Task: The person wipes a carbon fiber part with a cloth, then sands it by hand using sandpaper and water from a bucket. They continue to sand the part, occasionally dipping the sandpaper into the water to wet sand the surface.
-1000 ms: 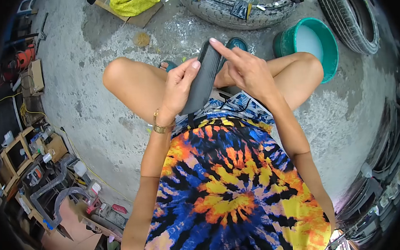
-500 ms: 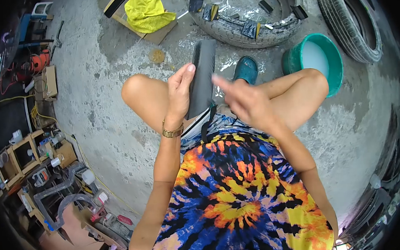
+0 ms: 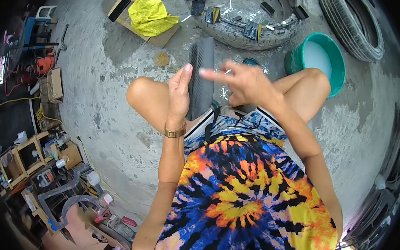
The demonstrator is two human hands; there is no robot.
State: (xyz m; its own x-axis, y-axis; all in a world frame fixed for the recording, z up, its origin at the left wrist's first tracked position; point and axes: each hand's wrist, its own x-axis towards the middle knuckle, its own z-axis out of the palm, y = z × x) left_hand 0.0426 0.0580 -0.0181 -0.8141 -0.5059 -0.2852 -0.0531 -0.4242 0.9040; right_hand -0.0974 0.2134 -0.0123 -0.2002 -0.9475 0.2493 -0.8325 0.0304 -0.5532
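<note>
My left hand (image 3: 178,93) is closed on the left edge of a long dark grey panel (image 3: 203,81), thumb on top and fingers underneath. A band of fine slanted slots runs along the panel's left side; the rest of its face looks smooth. The panel stands lengthwise above my lap, its lower end near my shorts. My right hand (image 3: 245,83) is over the panel's right edge, slightly blurred, with the index finger stretched out and its tip right at the panel's face. Nothing shows in this hand, and its other fingers are loosely bent.
A tyre (image 3: 243,38) lies ahead with sanding blocks and dark sheets on it. A green bucket (image 3: 342,72) of cloudy water stands by my right knee. A yellow cloth (image 3: 152,17) and a phone (image 3: 119,9) rest on a board. Another tyre (image 3: 337,13) is far right.
My right hand has moved left, so its index fingertip now overlaps the panel. The panel has turned a little, showing its slots more clearly. My left hand keeps its hold.
</note>
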